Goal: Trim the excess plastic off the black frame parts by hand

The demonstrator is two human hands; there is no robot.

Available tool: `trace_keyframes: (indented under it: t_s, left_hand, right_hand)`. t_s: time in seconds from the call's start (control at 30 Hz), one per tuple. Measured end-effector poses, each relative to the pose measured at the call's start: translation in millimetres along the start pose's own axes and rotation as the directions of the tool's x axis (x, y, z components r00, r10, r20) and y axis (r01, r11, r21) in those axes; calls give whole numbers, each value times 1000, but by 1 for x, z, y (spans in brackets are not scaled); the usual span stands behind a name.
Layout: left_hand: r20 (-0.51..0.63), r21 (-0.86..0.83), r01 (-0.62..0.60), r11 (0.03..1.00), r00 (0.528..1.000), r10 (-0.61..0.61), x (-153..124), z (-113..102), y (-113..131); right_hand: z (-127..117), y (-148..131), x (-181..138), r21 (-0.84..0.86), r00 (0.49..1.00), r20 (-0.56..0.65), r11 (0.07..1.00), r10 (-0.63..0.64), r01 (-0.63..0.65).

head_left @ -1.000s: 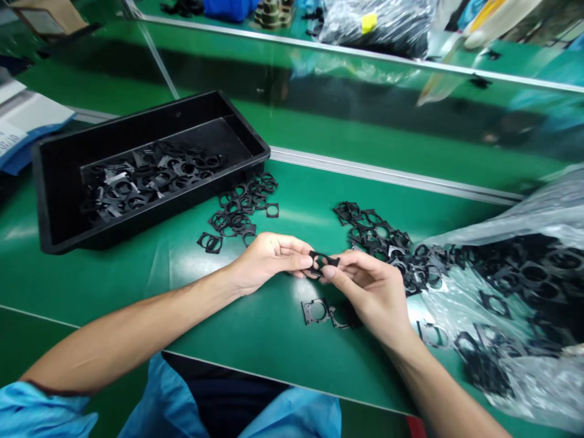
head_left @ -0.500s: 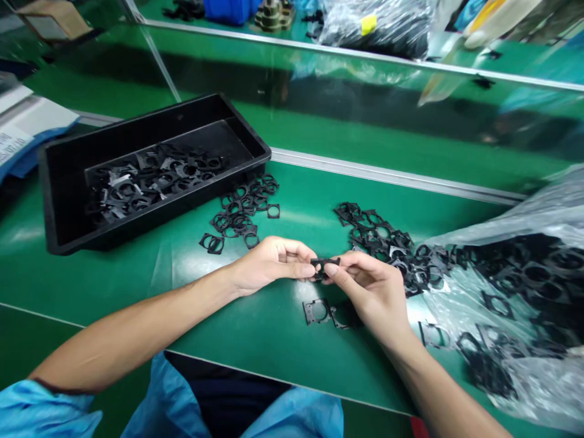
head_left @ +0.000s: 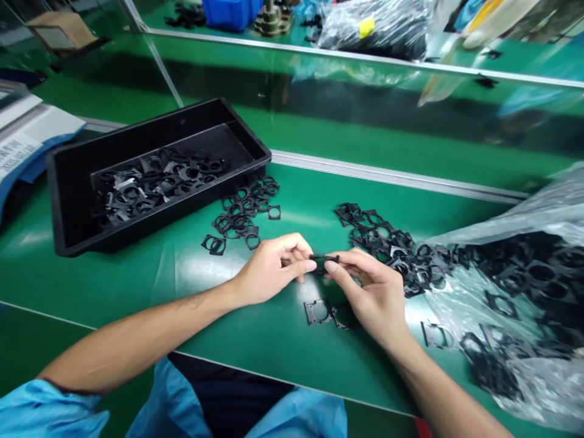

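Here I am, my left grip and right grip both pinching a small black plastic frame above the green surface.

On my feed, a green tabletop runs ahead, edged by a metal rail. Behind it stands a clear panel, and beyond that I see a second green bench holding a blue bin.

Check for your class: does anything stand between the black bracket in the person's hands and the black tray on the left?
Yes: the left hand sits on the tray side of the held bracket, and loose black brackets lie on the green mat beside the black tray.
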State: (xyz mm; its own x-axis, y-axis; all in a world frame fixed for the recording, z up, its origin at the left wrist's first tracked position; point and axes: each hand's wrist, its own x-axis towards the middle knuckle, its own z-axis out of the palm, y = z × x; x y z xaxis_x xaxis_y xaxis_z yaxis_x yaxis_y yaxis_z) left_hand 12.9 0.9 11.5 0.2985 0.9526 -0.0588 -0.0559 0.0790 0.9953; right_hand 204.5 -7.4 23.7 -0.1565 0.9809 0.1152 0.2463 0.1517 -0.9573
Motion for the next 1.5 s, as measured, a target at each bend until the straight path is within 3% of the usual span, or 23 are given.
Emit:
trace_keyframes:
  t_s: [0.1,0.2,0.37,0.5,0.7,1.03,1.27,1.5]
  left_hand:
    - [-21,147,-121,982,992,125,-1,-2,0]
    - [44,145,-161,976,987,156,-1,-4,0]
    - [164,59,-7,998,986,-2,0,-4,-1]
    - [156,-110,141,984,980,-123,2,-5,-1]
    - [53,-270,172,947,985,-164,7,-9,-3]
    - [97,-285,145,947,988,-122,7,-9,-5]
    - [159,-408,232,883,970,-181,8,-9,-5]
    - [85,-380,223,898,975,-206,9,-10,-4]
  right_hand:
    - [-3,1,3,-123,994,73,988,-81,90]
    - [-3,1,4,-173,985,132,975,-115,137]
    - [0,-1,1,-113,998,3,991,-67,67]
    - [-1,-4,1,-17,998,58,1000,-7,8]
    - [0,-1,4,31,991,133,1000,-7,3]
    - [-1,2,3,-55,993,84,995,-80,84]
    - [0,-3,6,195,975,191,969,114,-152]
    - [-3,-7,8,153,962,226,969,157,-194]
